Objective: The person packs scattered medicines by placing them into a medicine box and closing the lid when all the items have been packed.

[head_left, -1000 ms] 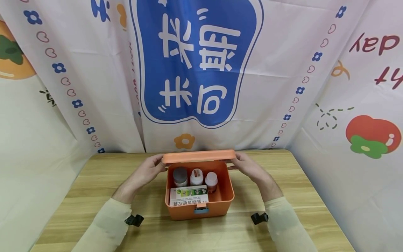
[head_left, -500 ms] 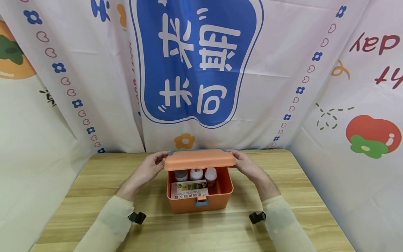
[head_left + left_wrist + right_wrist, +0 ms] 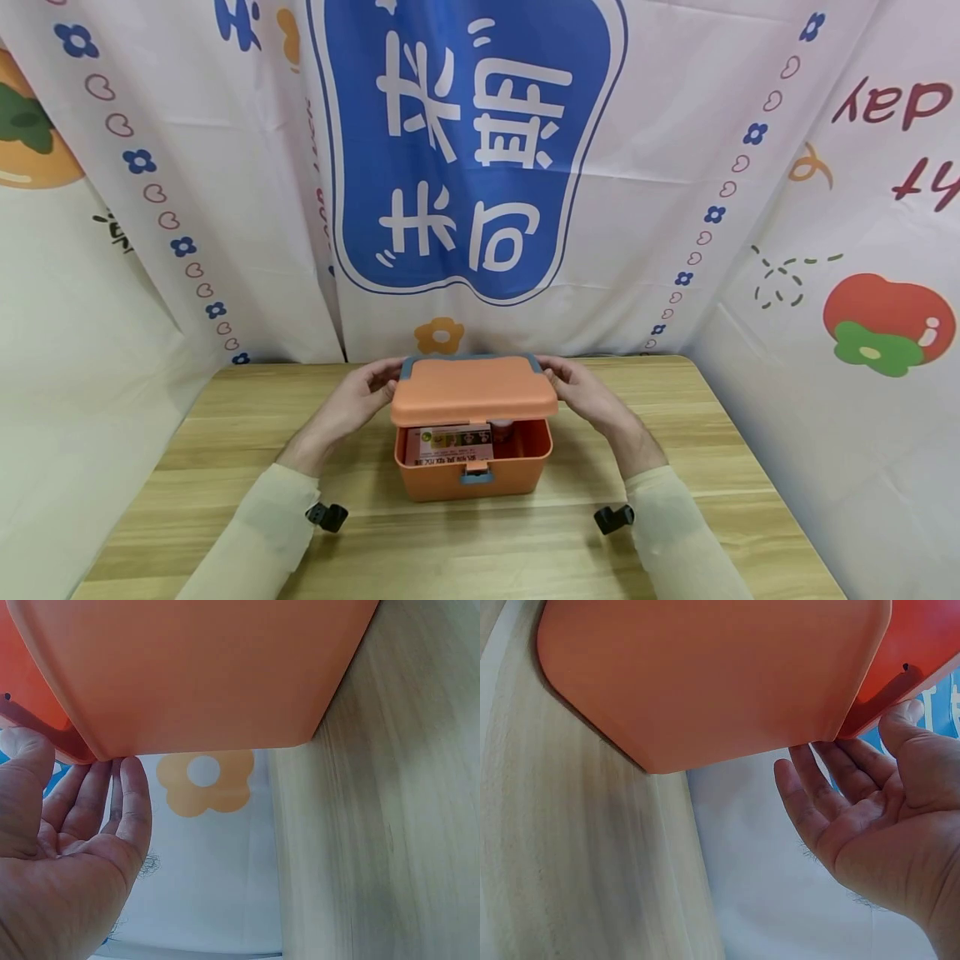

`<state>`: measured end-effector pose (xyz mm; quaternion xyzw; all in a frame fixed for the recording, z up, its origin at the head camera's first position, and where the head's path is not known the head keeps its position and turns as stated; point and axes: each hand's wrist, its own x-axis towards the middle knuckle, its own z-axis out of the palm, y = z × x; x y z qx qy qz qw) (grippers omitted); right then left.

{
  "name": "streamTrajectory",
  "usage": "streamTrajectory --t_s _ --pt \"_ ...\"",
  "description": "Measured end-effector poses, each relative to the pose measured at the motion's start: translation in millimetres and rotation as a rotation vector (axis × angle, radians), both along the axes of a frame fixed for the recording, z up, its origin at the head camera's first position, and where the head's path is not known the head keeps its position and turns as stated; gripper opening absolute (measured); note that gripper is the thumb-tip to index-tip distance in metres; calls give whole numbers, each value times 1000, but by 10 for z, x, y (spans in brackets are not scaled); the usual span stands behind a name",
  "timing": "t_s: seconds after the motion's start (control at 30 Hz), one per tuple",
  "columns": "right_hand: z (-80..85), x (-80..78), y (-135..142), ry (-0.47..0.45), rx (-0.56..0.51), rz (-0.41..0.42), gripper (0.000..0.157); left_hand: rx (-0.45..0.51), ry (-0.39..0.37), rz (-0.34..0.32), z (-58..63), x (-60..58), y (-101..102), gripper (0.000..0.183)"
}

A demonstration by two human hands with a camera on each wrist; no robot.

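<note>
An orange storage box (image 3: 442,483) stands on the wooden table, its orange lid (image 3: 474,390) tilted partly down over it. A blue-grey handle (image 3: 474,357) lies along the lid's back. My left hand (image 3: 363,400) holds the lid's left rear corner, thumb at the edge and fingers reaching behind. On the opposite corner, my right hand (image 3: 585,393) grips likewise. Through the front gap show a printed medicine carton (image 3: 453,443) and part of a white-capped bottle (image 3: 501,429); the lid hides the rest. A blue-grey latch (image 3: 477,477) sits at the front.
The wooden table (image 3: 480,554) extends on both sides and in front of the box. Close behind the table hangs a printed white curtain (image 3: 622,275), with similar printed sheets at left and right. Each wrist carries a small black camera (image 3: 327,517).
The lid has swung forward and down, covering the bottles at the back of the box. Its top and handle have come into view, both hands staying at its rear corners.
</note>
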<state>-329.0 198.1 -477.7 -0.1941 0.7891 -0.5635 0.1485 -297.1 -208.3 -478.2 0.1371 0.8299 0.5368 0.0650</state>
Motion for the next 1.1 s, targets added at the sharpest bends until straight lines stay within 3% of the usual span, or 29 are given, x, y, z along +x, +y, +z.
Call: streamTrajectory --t_s 0.4,0.8,1.1 --pt "-74 -13 48 -22 5 49 52 20 48 -34 -76 14 -8 51" --pt "-136 -17 94 -30 12 48 58 33 33 -49 -175 23 0 49" --pt "-130 12 108 -26 31 38 59 34 38 -73 -177 36 -15 51"
